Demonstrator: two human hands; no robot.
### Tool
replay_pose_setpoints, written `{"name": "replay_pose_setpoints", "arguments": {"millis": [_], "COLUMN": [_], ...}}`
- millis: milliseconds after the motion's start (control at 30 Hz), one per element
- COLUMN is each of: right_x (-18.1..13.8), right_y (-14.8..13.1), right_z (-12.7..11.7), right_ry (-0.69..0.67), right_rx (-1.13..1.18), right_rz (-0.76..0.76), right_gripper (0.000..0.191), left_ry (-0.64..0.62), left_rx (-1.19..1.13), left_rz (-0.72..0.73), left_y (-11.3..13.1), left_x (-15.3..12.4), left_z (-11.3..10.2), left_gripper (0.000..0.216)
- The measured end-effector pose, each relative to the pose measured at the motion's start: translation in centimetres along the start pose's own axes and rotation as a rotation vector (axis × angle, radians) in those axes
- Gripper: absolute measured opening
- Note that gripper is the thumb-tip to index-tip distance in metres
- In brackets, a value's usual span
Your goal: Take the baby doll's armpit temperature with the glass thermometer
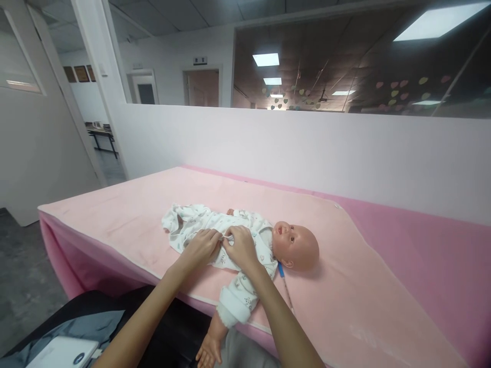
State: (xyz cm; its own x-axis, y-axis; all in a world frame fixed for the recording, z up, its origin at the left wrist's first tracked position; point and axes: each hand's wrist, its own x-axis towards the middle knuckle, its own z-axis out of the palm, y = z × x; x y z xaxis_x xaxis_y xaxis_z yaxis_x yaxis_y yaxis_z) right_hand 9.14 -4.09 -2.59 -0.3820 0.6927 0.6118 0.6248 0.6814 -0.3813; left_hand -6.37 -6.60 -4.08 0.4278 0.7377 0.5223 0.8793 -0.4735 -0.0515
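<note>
From far off, I see my left hand (205,244) and right hand (241,246) in the middle of the frame. The fingers are curled almost closed, and both seem to pinch a thin white strip (227,237). It sits right between them, over the white clothes (263,246) of a doll (217,221). The doll lies long ways from left to right, so my right hand is nearer its head (303,248). Pink cloth (368,301) spreads underneath.

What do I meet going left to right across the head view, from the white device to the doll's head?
White device → left hand → right hand → doll's head.
</note>
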Motion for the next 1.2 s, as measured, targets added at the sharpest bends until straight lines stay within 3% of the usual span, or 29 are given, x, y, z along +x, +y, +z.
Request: {"name": "replay_pose_setpoints", "arguments": {"millis": [367,600,967,1067,1200], "right_x": [0.0,-0.1,-0.2,-0.2,-0.3], "right_y": [-0.1,0.0,-0.1,-0.2,-0.1], "right_z": [-0.3,-0.1,-0.1,-0.1,0.0], "right_ry": [-0.007,0.003,0.029,0.043,0.046], "right_rx": [-0.005,-0.018,0.030,0.023,0.000], "right_rz": [-0.018,-0.018,0.015,0.011,0.017], "right_gripper": [0.002,0.004,0.005,0.005,0.005], "left_ry": [0.008,-0.030,-0.018,0.047,0.257], "left_rx": [-0.283,-0.497,-0.535,-0.469,-0.276], "left_rz": [-0.153,-0.134,-0.210,-0.258,-0.261], "left_y": [-1.5,-1.6,0.1,0.3,0.2], "left_x": [-0.5,-0.7,-0.5,-0.5,-0.5], "left_z": [0.0,-1.2,-2.2,-1.6,-0.2], "left_gripper": [0.018,0.021,0.025,0.025,0.018]}}
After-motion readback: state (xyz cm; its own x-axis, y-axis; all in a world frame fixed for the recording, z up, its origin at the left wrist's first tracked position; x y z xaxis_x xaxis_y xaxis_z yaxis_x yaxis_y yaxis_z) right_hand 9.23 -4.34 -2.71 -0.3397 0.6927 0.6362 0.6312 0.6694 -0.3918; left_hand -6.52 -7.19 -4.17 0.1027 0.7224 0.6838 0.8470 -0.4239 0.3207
